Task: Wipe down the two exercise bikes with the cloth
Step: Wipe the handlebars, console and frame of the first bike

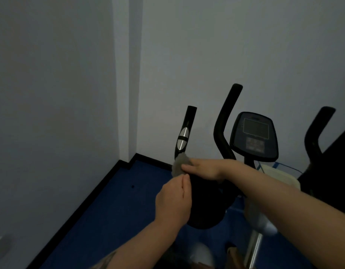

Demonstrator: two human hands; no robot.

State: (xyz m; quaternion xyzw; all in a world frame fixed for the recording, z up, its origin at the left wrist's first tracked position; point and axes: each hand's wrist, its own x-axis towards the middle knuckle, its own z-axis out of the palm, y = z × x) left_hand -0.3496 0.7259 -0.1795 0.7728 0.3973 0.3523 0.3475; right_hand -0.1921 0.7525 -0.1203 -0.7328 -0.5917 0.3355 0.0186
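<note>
Both your hands meet the crumpled grey cloth by the black handlebar: right hand flat-fingered on it, left hand pinching its lower edge.

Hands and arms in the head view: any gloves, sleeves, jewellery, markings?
Both hands, left hand and right hand, are bare: no gloves, rings or watch visible. Both forearms are bare too, no sleeves in frame. The left forearm carries a dark tattoo near the bottom edge; its design is too dim to read.
</note>
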